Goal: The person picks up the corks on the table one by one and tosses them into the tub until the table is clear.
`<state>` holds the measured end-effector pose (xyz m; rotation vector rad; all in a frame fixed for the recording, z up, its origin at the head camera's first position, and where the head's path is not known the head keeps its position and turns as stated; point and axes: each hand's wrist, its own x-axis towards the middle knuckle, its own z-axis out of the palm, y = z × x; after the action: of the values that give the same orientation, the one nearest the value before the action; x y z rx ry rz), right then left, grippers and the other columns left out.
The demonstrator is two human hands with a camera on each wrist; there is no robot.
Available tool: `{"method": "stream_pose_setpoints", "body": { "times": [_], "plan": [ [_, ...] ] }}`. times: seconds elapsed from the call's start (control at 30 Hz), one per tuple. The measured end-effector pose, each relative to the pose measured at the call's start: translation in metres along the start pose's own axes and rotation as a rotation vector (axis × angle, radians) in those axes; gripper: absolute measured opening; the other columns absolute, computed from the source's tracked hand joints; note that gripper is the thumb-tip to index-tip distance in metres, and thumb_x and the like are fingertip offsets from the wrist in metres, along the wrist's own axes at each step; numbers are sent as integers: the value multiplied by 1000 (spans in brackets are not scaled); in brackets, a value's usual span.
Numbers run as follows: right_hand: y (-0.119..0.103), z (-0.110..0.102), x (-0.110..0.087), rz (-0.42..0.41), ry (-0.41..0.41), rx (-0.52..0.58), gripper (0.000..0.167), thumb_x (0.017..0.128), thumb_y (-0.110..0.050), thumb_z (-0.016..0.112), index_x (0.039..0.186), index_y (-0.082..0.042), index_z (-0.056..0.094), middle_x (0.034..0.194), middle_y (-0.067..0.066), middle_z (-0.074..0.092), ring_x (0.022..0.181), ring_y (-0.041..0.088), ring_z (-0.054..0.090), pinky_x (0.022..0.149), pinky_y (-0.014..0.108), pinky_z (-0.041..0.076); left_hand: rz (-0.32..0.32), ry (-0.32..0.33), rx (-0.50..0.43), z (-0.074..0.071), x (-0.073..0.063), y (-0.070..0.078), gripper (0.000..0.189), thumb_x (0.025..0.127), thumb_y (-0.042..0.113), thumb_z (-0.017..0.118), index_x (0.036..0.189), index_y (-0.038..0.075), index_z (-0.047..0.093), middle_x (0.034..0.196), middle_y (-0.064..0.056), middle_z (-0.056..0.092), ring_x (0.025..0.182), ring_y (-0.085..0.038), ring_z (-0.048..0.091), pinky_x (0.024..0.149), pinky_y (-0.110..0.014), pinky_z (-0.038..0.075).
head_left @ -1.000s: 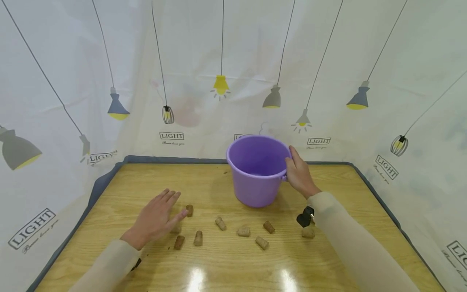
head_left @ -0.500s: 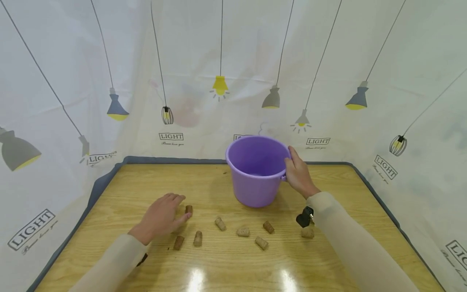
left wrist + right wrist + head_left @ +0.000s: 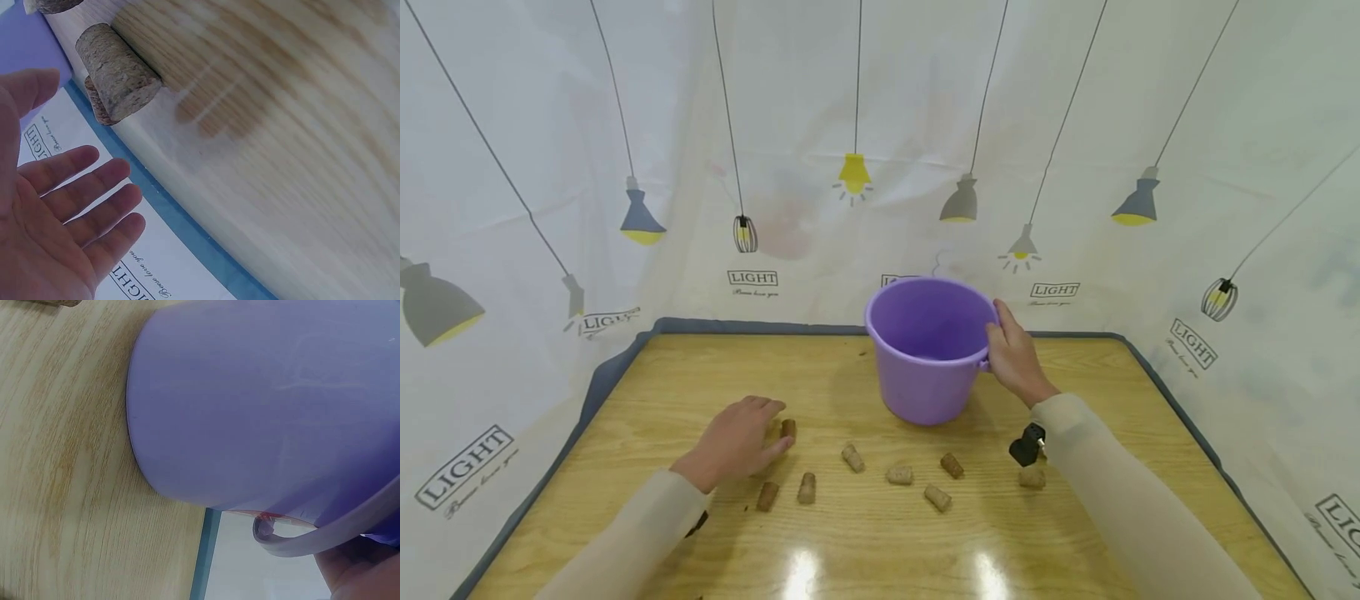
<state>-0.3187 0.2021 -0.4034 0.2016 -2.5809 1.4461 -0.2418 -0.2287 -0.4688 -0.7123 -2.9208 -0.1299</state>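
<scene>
My right hand (image 3: 1017,354) grips the right side of a purple bucket (image 3: 925,392) at its rim, thumb along the edge. The bucket stands upright, and the part of its inside that shows is bare. In the right wrist view its handle (image 3: 331,537) hangs beside the fingers. On the left, my left hand (image 3: 735,440) hovers low over the table, fingers relaxed and apart, with nothing in the palm in the left wrist view. A brown wine cork (image 3: 788,428) stands just past its thumb and fingertips. Close by are another dark cork (image 3: 767,497) and a paler cork (image 3: 807,488).
More corks lie about the wooden table (image 3: 865,542), among them a pale cork (image 3: 853,457) and a cork (image 3: 1032,477) beside the right sleeve. A lamp-printed cloth (image 3: 820,100) with a blue lower border surrounds the table's back and sides.
My left hand has shifted slightly right, its fingers bending a little beside the brown cork. The right hand and bucket stay in place.
</scene>
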Motion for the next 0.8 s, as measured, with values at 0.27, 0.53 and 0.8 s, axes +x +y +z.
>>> {"method": "stream_pose_setpoints", "body": {
  "times": [0.27,0.53,0.8],
  "plan": [
    [2,0,1,13,-2,11,60,110,-28,31,165,-12,16,149,25,48,81,21,62,70,30,56,17,-26,14,-1,7,2,54,94,40,73,127,-1,66,125,-20,68,116,-39,63,95,-54,55],
    [2,1,2,24,-9,42,60,110,-28,32,166,-14,16,133,28,57,72,17,63,64,29,58,15,-65,41,-1,14,3,50,92,37,76,123,-1,68,119,-19,69,109,-37,65,90,-50,58],
    [1,1,2,6,-7,43,59,110,-26,31,165,-11,17,133,29,55,70,16,62,64,29,59,39,-91,25,-4,20,5,33,91,28,76,111,2,72,104,-12,70,95,-31,65,79,-46,59]
  ]
}}
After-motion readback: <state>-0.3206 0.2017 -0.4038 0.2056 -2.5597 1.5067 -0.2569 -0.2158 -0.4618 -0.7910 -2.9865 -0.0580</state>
